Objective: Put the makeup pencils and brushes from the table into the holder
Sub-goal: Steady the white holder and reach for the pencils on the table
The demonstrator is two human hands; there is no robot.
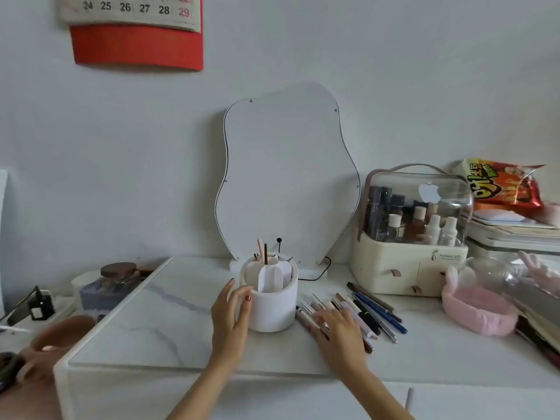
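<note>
Your left hand [229, 310] cups the holder [274, 301] mid-worktop, fingers apart, while your right hand [339, 330] lies flat, open, on the pencils [368, 312] beside it.

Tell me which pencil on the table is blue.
The blue pencil near the right end of the row, lying slanted beside the holder. The other pencils are black, brown, white or pink.

Matt white holder [274, 310] (marble-look table [157, 322])

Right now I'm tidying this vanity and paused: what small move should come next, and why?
Probably close the right hand on one pencil from the loose row beneath it. That hand lies flat on them, gripping nothing, while the left hand steadies the white holder, which has only a few items in it.
</note>
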